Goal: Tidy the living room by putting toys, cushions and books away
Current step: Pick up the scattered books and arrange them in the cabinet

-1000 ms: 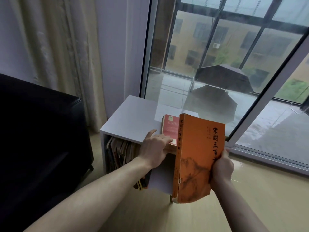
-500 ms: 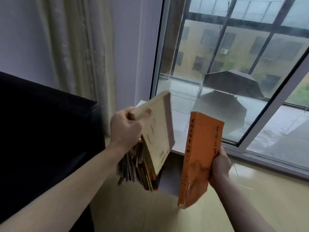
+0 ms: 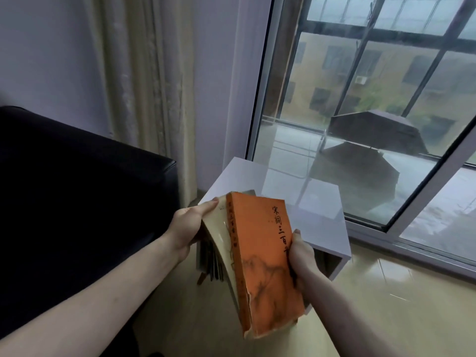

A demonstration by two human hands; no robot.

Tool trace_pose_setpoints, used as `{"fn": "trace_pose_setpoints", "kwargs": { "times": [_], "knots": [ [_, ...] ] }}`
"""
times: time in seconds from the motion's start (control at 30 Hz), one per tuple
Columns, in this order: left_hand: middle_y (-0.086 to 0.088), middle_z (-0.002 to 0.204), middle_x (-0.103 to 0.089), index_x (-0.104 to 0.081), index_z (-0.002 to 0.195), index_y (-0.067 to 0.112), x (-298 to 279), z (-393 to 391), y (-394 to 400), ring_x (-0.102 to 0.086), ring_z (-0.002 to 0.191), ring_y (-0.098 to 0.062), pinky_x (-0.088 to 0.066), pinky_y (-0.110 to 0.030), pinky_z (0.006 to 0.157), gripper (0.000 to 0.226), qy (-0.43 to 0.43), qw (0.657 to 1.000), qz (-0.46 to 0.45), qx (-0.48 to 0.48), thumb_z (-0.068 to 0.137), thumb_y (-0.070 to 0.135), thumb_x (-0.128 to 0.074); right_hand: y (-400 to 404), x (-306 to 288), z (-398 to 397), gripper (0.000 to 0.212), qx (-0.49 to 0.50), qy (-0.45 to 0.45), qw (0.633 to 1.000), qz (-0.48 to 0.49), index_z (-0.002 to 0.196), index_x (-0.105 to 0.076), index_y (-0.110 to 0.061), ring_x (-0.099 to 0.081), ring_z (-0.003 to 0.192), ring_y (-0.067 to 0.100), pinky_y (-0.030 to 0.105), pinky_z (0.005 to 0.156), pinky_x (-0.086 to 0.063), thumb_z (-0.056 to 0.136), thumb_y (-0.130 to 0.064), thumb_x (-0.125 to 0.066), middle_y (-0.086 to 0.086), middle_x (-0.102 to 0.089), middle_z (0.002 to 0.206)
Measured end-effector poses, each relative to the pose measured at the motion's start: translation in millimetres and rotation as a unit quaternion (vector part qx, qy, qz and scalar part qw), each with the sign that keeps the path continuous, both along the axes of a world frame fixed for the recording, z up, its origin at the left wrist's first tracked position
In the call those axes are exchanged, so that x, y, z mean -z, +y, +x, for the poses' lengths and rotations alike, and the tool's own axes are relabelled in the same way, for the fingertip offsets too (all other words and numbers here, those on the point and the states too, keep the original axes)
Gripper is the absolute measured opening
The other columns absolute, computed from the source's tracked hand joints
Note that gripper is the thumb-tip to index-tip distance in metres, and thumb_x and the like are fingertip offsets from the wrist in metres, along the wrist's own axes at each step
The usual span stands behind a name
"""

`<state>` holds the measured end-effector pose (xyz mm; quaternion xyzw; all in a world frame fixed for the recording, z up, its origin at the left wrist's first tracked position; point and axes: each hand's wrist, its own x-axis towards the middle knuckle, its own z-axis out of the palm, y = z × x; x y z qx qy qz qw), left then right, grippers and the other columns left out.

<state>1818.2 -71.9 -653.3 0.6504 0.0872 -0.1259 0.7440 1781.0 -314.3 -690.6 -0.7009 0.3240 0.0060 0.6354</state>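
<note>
I see my right hand (image 3: 300, 253) gripping the orange book (image 3: 268, 264) and my left hand (image 3: 189, 228) holding a cream book (image 3: 219, 240) against it, above the white surface (image 3: 319, 215)

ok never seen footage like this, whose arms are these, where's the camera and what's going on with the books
There is no machine here. The camera sits on a person's head and looks forward and down, so the two bare arms reaching in from the bottom are that person's own. The right hand grips an orange book by its edge. The left hand holds a cream book pressed against the orange one. Behind them stands a low white cabinet by the window, with more books standing in the shelf under its top. A black sofa is on the left, a curtain behind it. The job is tidying the books away.
</note>
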Motion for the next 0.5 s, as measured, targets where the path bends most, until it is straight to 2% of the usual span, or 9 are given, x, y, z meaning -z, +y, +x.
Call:
{"fn": "trace_pose_setpoints", "kwargs": {
  "times": [0.13,0.33,0.43,0.5],
  "knots": [
    [-0.014,0.101,-0.075,-0.074,0.117,0.001,5.2,4.7,4.2,-0.072,0.088,-0.025,-0.055,-0.034,0.081,0.054,0.005,0.999,-0.032,0.022,0.091,0.047,-0.070,9.2,10.0,2.6,0.060,-0.017,0.039,0.999,0.007,0.095,-0.066,-0.016,-0.069,0.093,0.029,0.046,0.095,-0.054,0.106,-0.057,-0.024,0.012,-0.074,0.095],
    [-0.021,0.119,-0.072,-0.072,0.122,0.003,12.4,10.2,6.4,-0.071,0.107,-0.038,-0.055,-0.042,0.094,0.058,-0.004,0.997,-0.049,0.055,0.091,0.051,-0.068,3.9,17.8,3.4,0.052,-0.035,0.048,0.997,0.040,0.110,-0.072,-0.019,-0.072,0.094,0.030,0.050,0.095,-0.056,0.107,-0.052,-0.032,0.011,-0.077,0.096],
    [-0.020,0.112,-0.074,-0.073,0.121,0.003,20.0,15.8,7.1,-0.073,0.094,-0.032,-0.058,-0.040,0.087,0.062,0.015,0.998,-0.052,0.028,0.086,0.054,-0.073,2.6,19.1,0.0,0.069,-0.065,0.082,0.993,0.054,0.113,-0.073,-0.012,-0.073,0.097,0.032,0.055,0.096,-0.056,0.100,-0.067,-0.034,0.013,-0.077,0.100],
    [-0.016,0.108,-0.075,-0.073,0.122,0.005,23.9,18.5,7.5,-0.074,0.092,-0.030,-0.057,-0.036,0.079,0.072,0.037,0.998,-0.044,0.025,0.076,0.059,-0.077,3.2,11.3,-5.3,0.081,-0.121,0.100,0.987,0.039,0.112,-0.073,-0.014,-0.075,0.097,0.031,0.049,0.092,-0.059,0.087,-0.082,-0.037,0.012,-0.078,0.102]
  ]
}}
